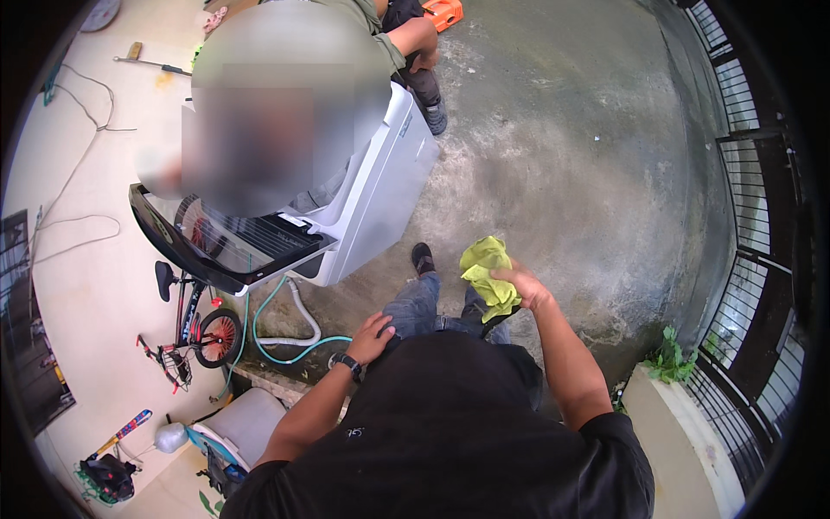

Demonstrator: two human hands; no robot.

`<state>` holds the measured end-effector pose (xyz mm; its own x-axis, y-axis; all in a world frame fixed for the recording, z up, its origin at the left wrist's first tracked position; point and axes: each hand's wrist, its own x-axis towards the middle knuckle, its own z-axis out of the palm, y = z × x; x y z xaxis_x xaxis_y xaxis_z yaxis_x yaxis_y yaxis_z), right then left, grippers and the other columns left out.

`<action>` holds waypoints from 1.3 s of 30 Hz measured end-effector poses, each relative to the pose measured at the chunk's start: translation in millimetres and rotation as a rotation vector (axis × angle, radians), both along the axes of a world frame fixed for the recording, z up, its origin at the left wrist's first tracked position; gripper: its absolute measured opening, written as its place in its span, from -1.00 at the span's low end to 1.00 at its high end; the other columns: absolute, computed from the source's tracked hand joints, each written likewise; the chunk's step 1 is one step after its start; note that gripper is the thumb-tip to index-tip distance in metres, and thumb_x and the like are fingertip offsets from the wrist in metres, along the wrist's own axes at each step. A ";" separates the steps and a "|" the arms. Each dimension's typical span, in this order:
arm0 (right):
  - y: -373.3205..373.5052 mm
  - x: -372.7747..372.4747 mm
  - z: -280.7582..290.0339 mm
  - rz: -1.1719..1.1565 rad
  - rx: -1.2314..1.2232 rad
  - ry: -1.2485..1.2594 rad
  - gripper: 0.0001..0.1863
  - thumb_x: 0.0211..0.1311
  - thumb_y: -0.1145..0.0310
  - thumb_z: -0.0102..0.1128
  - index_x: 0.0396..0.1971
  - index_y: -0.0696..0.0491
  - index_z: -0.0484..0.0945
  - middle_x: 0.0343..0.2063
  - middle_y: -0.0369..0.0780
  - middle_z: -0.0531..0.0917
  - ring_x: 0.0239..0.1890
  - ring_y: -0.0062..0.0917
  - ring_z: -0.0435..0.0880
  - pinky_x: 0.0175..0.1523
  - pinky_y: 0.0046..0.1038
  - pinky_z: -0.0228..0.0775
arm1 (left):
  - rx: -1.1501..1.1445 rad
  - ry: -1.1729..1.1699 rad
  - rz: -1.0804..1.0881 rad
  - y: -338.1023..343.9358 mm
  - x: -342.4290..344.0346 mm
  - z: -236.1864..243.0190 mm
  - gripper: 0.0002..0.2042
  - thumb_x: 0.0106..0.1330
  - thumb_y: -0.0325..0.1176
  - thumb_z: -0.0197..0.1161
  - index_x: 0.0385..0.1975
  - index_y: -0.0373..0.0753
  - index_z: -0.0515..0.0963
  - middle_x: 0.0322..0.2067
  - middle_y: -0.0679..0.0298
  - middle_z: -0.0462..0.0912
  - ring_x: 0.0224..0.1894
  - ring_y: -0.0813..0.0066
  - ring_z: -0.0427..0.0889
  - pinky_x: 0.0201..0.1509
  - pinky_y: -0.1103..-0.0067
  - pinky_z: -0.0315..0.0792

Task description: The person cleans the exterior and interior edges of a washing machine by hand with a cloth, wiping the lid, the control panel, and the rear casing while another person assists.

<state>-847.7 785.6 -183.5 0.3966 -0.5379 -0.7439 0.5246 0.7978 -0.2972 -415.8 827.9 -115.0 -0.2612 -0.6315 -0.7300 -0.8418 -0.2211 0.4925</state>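
Bunched in my right hand [526,284] is a yellow-green cloth [486,266], its folds hanging over the fingers above my right thigh. My left hand [372,338] rests on my left thigh over the jeans [413,304], fingers spread and nothing in them. Ahead to the left stands a white top-loading washing machine [380,195], its dark glass lid [233,242] raised toward the wall. Another person [415,43] is at the machine's far side, and a blurred patch hides its opening.
A grey drain hose [304,316] and a teal hose [264,324] lie on the concrete floor [562,156]. A small bicycle [203,324] stands left by the wall. An orange case [443,13] sits far ahead. A barred fence [743,186] and low planter wall [674,424] border the right.
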 end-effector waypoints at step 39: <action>-152.0 317.9 5.6 1.864 -1.387 0.034 -0.37 0.18 0.08 0.32 0.22 0.09 0.58 0.17 0.06 0.61 0.24 -0.03 0.58 0.34 -0.16 0.41 | 0.261 0.584 1.410 29.3 65.1 -52.4 -0.44 0.47 -0.15 0.30 0.42 -0.17 0.40 0.30 0.22 0.55 0.35 0.31 0.50 0.44 0.37 0.29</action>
